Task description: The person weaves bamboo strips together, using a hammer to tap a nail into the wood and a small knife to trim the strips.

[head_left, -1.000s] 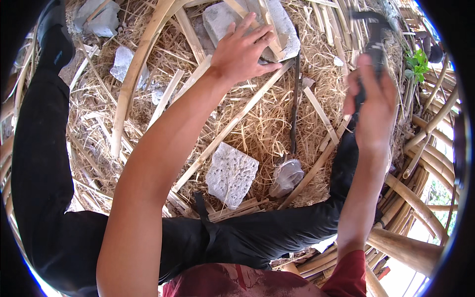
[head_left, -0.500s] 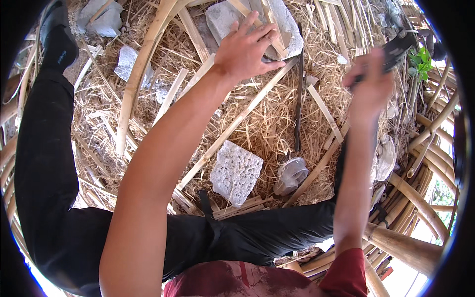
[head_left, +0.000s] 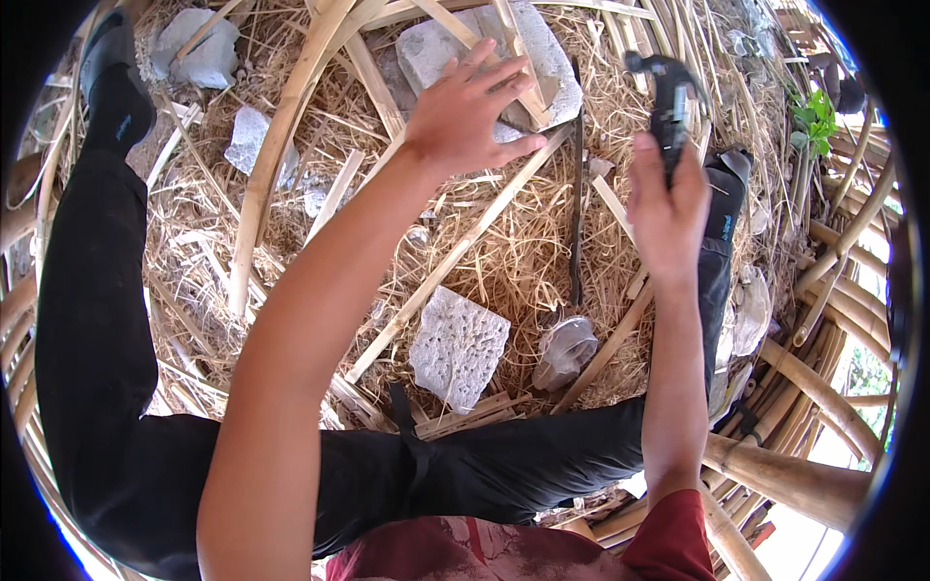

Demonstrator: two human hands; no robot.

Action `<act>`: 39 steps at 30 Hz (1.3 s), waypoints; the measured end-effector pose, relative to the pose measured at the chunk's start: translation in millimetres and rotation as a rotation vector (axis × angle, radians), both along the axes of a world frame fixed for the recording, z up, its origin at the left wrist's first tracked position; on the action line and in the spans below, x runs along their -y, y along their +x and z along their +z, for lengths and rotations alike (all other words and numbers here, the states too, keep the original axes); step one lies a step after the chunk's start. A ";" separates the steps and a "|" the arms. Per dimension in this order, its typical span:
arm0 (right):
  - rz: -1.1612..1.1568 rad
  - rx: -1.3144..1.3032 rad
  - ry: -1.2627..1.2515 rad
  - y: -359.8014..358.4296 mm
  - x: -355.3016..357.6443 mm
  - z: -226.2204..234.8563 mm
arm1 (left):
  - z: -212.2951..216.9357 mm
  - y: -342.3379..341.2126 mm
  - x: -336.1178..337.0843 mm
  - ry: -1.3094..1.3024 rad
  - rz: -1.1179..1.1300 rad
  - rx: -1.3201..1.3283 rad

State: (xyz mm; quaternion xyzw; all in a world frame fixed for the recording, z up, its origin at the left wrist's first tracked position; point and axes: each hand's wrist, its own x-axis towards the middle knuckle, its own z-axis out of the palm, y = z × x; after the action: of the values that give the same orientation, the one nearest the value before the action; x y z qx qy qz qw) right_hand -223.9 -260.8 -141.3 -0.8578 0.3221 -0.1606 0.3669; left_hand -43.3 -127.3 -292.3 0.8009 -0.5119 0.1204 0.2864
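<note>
My right hand [head_left: 666, 208] is closed round the handle of a black claw hammer [head_left: 668, 116], its head raised at the far right and slightly blurred. To the left, my left hand [head_left: 467, 108] has its fingers spread, palm down, beside a pale grey stone block [head_left: 554, 53]. Short split bamboo strips [head_left: 523, 58] lie across the block. The fingertips overlap one strip; whether they press on it I cannot tell. A thin dark rod [head_left: 576, 213] stretches over the shavings between my hands.
Bamboo shavings [head_left: 504, 242] cover the ground between my outstretched legs. Nearer me are a pitted pale stone [head_left: 459, 347] and a clear plastic cup [head_left: 566, 351]. A long bamboo strip [head_left: 291, 126] runs up the left. Bamboo poles [head_left: 794, 484] are stacked at the right.
My right hand has swung left with the hammer, whose head now points away from me. My left hand has shifted slightly left and nearer, still spread.
</note>
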 end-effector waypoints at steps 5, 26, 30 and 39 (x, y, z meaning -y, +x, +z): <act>0.021 -0.053 0.121 -15.8 4.4 -30.9 | 8.5 16.6 4.2 -0.053 -0.072 -0.112; -0.078 0.295 0.109 18.2 -0.1 28.2 | 3.6 50.9 7.5 -0.111 -0.208 -0.038; 0.041 0.081 0.065 11.9 14.4 -2.0 | 12.2 51.1 10.7 -0.081 -0.225 -0.025; 0.009 0.302 0.025 5.6 2.6 26.0 | -0.4 67.0 13.6 -0.179 -0.339 -0.062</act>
State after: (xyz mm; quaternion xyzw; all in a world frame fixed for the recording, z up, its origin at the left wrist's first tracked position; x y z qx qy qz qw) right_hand -218.3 -263.4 -115.3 -0.8208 0.2615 -0.2821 0.4224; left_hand 23.7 -140.8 -292.8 0.6778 -0.6177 0.0906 0.3884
